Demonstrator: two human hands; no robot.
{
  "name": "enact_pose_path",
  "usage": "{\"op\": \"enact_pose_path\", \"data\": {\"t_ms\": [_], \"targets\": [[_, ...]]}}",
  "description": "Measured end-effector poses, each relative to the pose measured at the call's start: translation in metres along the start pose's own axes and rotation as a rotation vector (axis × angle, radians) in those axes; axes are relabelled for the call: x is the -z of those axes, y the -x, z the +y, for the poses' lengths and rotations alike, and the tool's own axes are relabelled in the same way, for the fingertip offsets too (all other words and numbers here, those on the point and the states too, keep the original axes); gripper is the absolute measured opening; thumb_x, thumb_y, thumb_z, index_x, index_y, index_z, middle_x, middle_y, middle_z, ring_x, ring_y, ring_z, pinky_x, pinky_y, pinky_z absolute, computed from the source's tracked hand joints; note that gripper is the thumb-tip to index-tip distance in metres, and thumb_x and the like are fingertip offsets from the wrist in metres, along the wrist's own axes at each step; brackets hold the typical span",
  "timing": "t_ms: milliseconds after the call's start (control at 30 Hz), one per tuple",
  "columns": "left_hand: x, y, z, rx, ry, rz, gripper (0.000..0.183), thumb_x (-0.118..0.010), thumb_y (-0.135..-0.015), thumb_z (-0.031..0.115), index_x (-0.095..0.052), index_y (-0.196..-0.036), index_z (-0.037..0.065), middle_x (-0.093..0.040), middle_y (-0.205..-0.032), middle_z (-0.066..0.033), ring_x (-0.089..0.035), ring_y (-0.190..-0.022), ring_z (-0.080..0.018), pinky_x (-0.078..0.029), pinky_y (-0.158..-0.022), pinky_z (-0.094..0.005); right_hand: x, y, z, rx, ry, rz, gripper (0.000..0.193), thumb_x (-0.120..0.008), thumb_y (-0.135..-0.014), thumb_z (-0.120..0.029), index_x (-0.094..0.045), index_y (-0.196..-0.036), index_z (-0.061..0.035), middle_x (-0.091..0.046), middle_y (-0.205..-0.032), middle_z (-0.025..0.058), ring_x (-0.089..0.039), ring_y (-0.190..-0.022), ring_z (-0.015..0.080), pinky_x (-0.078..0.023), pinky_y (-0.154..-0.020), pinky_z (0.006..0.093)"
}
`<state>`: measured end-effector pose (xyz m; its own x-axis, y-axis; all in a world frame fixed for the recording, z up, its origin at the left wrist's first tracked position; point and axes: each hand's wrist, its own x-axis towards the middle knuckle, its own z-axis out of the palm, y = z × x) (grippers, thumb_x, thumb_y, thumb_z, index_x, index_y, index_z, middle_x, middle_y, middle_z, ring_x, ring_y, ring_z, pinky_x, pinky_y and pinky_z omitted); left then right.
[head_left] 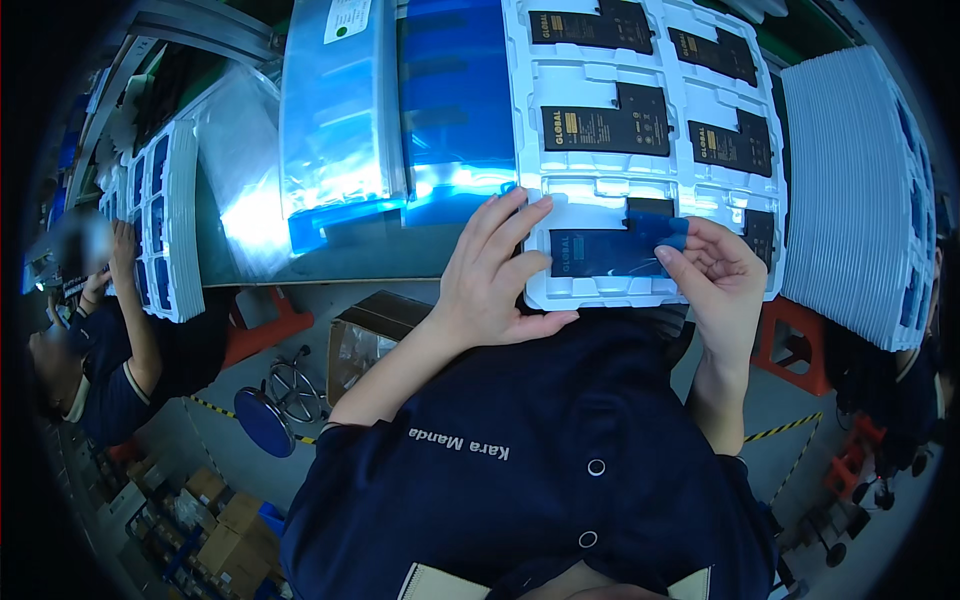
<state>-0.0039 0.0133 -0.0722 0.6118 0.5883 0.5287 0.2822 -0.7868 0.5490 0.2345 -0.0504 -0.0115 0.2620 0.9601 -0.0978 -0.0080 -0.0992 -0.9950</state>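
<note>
In front of me lies a white plastic tray (592, 292) with moulded pockets, and flat black batteries (605, 128) sit in several of them. A translucent blue film (610, 252) covers the battery in the near left pocket, whose pale print shows through. My right hand (722, 272) pinches the right end of this film between thumb and fingers, near the pocket's upper right corner. Along the tray's left edge rests my left hand (485, 275), its fingers spread and holding nothing, with fingertips touching the rim beside the film.
Blue film sheets (455, 130) and a clear bag of blue film (335, 150) lie left of the tray. Tall tray stacks stand right (850, 200) and left (182, 230). A co-worker (110, 350) works at the left. Behind the bench edge are a carton (375, 325) and a stool (265, 422).
</note>
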Motion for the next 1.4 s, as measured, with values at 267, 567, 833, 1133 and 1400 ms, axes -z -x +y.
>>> {"op": "enact_pose_path", "data": {"t_ms": [267, 567, 833, 1133, 1400], "targets": [[-0.001, -0.002, 0.002, -0.027, -0.114, -0.045, 0.048, -0.070, -0.072, 0.052, -0.064, -0.097, 0.011, -0.052, -0.129, -0.0183, -0.039, -0.125, -0.0439, -0.038, -0.098, -0.0528, -0.005, 0.000, 0.004, 0.019, 0.076, 0.019, 0.027, -0.067, -0.079, 0.008, -0.062, -0.106, 0.0080, -0.068, -0.085, 0.0075, -0.060, -0.069, 0.0040, -0.045, -0.060, 0.0156], [0.026, -0.018, -0.013, 0.209, -0.090, 0.086, 0.036, -0.060, -0.085, 0.026, -0.057, -0.111, 0.000, -0.048, -0.132, -0.0209, -0.037, -0.129, -0.0428, -0.031, -0.103, -0.0529, -0.024, 0.002, -0.014, 0.354, 0.711, 0.164, 0.054, -0.073, -0.067, 0.006, -0.060, -0.119, -0.0040, -0.055, -0.098, 0.0065, -0.037, -0.054, 0.0065, -0.035, -0.050, 0.0193], [0.024, -0.029, -0.023, 0.377, -0.789, -0.163, 0.052, -0.060, -0.088, 0.036, -0.053, -0.126, 0.001, -0.050, -0.132, -0.0219, -0.047, -0.125, -0.0311, -0.024, -0.107, -0.0524, -0.002, 0.000, 0.010, 0.409, 0.562, 0.246, 0.049, -0.074, -0.067, 0.004, -0.062, -0.114, -0.0048, -0.050, -0.106, 0.0054, -0.035, -0.058, 0.0047, -0.030, -0.049, 0.0173], [0.053, -0.056, -0.018, 0.401, -0.706, -0.056, 0.025, -0.063, -0.088, 0.025, -0.064, -0.095, 0.001, -0.068, -0.094, -0.0160, -0.064, -0.085, -0.0307, -0.049, -0.078, -0.0395, -0.005, -0.002, 0.008, 0.391, 0.586, 0.184, 0.042, -0.076, -0.069, -0.001, -0.064, -0.108, -0.0045, -0.051, -0.104, 0.0038, -0.037, -0.060, 0.0056, -0.031, -0.050, 0.0185], [0.129, -0.084, 0.071, 0.575, -0.072, 0.022, 0.026, -0.071, -0.081, 0.024, -0.063, -0.082, -0.001, -0.058, -0.064, -0.0125, -0.057, -0.056, -0.0290, -0.043, -0.052, -0.0338, -0.002, 0.004, 0.002, 0.447, 0.377, 0.147, 0.036, -0.075, -0.069, -0.002, -0.064, -0.104, -0.0015, -0.055, -0.103, 0.0075, -0.045, -0.068, 0.0092, -0.036, -0.057, 0.0206]]}}
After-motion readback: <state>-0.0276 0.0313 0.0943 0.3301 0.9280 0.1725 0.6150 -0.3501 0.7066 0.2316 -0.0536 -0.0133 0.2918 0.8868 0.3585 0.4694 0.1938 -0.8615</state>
